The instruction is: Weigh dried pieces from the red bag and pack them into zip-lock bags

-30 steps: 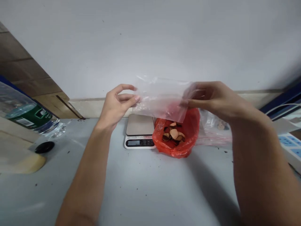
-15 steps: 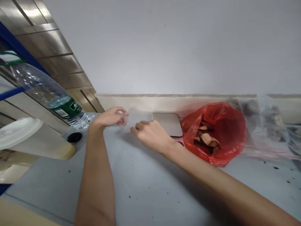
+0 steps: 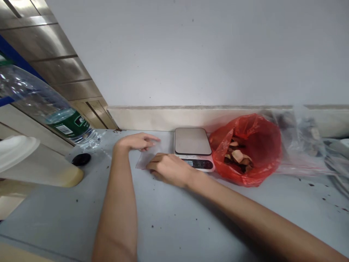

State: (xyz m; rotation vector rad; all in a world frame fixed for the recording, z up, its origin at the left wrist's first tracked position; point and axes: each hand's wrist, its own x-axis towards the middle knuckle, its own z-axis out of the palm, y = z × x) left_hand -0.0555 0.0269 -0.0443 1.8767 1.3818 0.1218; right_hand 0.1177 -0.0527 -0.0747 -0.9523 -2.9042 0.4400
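A small clear plastic bag (image 3: 142, 160) lies on the grey tabletop between my hands. My right hand (image 3: 169, 168) is closed at its near right edge, fingers curled down on the film; the fingertips are hidden beneath the hand. Over the bag's far left part is my left hand (image 3: 139, 141), index finger stretched out to the right and the others loosely bent. Just right of the bag stands a kitchen scale (image 3: 193, 141) with a lit display, partly covered by my right hand. An open red plastic bag (image 3: 265, 145) beside the scale contains brown, dry-looking pieces (image 3: 237, 156).
Clear zip bags (image 3: 308, 145) with dark contents lie at the right. On the left are a large water bottle (image 3: 68, 123), a white lidded tub (image 3: 49, 163) with a yellowish bottom, and a black round cap (image 3: 81, 159). A wall (image 3: 191, 54) rises behind the table.
The clear bag has come down flatter onto the table, nearer to me. My right hand has lowered and uncovered the scale's display. My left index finger has stretched out over the bag.
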